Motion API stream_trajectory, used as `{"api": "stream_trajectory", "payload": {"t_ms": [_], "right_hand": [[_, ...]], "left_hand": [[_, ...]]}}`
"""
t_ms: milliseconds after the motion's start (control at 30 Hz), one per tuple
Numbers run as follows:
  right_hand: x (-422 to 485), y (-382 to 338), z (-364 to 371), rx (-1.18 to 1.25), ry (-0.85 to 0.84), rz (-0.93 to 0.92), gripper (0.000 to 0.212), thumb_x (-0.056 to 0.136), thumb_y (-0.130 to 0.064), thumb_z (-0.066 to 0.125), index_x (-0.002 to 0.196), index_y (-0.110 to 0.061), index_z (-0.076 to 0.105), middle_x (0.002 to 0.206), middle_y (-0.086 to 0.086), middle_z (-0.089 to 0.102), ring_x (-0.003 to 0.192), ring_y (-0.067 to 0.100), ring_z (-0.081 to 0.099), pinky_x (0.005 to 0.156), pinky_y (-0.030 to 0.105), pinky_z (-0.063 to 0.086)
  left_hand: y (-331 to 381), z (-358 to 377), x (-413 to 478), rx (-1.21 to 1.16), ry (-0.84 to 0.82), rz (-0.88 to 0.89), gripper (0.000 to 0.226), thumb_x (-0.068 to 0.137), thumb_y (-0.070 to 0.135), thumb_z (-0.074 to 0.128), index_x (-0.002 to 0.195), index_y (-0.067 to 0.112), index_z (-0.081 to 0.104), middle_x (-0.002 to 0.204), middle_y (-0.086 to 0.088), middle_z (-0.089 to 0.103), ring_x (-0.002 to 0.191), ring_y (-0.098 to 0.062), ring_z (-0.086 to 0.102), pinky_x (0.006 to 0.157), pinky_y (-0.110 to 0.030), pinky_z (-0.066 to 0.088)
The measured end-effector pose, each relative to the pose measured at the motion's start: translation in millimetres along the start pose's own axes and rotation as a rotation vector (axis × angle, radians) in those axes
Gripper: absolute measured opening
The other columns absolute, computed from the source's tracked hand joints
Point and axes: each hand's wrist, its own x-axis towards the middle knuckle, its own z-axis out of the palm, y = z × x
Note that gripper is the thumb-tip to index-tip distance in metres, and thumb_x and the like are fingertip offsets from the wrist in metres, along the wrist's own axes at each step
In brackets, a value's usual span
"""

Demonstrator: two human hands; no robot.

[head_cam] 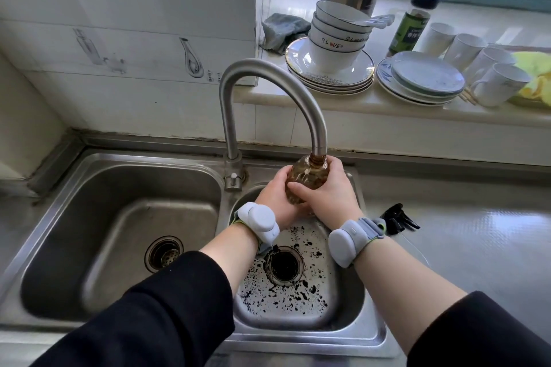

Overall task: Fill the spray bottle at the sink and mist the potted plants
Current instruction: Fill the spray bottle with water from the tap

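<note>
A clear amber spray bottle [308, 173] without its head is held upright over the small right basin, its open neck right under the tap's spout [318, 146]. My left hand [275, 198] grips the bottle's left side. My right hand [328, 191] wraps round its right side and front. The bottle's lower part is hidden behind my fingers. The black spray head [398, 217] lies on the steel counter just right of the basin. No potted plants are in view.
A steel double sink: large left basin [125, 217], small right basin [298, 304] speckled with dark bits round its drain. The tap lever [234, 179] stands between them. The ledge behind holds stacked bowls [340, 36], plates [423, 77], white cups [474, 53], a thermos and a jar.
</note>
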Motion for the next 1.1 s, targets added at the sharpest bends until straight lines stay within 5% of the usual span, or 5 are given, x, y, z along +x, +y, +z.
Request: {"api": "stream_trajectory", "payload": {"t_ms": [333, 533, 733, 867, 1100], "right_hand": [[-5, 0, -6, 0.018, -0.028, -0.019, 0.088, 0.066, -0.035, 0.082, 0.138, -0.027, 0.033, 0.11, -0.013, 0.049, 0.1, 0.005, 0.047, 0.083, 0.019, 0.035], [-8, 3, -4, 0.011, 0.029, -0.004, 0.076, 0.066, -0.039, 0.08, 0.13, -0.031, 0.04, 0.09, -0.029, 0.045, 0.082, -0.01, 0.048, 0.065, 0.004, 0.03], [-6, 3, -5, 0.016, 0.039, 0.012, 0.077, 0.066, -0.041, 0.079, 0.131, -0.031, 0.04, 0.09, -0.027, 0.046, 0.09, 0.001, 0.049, 0.062, 0.004, 0.03], [-4, 4, -8, 0.024, 0.014, 0.003, 0.078, 0.066, -0.041, 0.08, 0.131, -0.03, 0.04, 0.097, -0.021, 0.051, 0.09, 0.002, 0.052, 0.067, 0.006, 0.033], [0, 6, -13, 0.026, -0.05, 0.019, 0.079, 0.065, -0.044, 0.08, 0.13, -0.033, 0.038, 0.109, -0.014, 0.053, 0.102, 0.009, 0.053, 0.083, 0.023, 0.041]], "left_hand": [[-6, 2, 3, -0.013, 0.012, -0.05, 0.08, 0.047, 0.053, 0.07, 0.12, 0.047, 0.04, 0.1, 0.023, 0.064, 0.092, 0.006, 0.061, 0.073, -0.012, 0.045], [-5, -7, 3, 0.014, -0.083, 0.003, 0.088, 0.058, 0.045, 0.07, 0.137, 0.04, 0.031, 0.113, 0.021, 0.06, 0.101, 0.005, 0.059, 0.076, -0.001, 0.043], [-21, -15, 0, 0.049, -0.084, -0.048, 0.091, 0.074, 0.035, 0.073, 0.147, 0.025, 0.019, 0.139, 0.003, 0.046, 0.122, -0.009, 0.048, 0.104, -0.029, 0.04], [-31, -16, -3, 0.144, -0.036, -0.078, 0.072, 0.08, 0.017, 0.056, 0.145, 0.022, 0.026, 0.134, 0.002, 0.051, 0.121, -0.014, 0.05, 0.096, -0.023, 0.04], [-49, -35, 8, 0.311, 0.267, -0.254, 0.04, 0.086, 0.012, 0.047, 0.126, 0.017, 0.05, 0.111, 0.001, 0.063, 0.084, -0.013, 0.055, 0.073, -0.021, 0.04]]}}
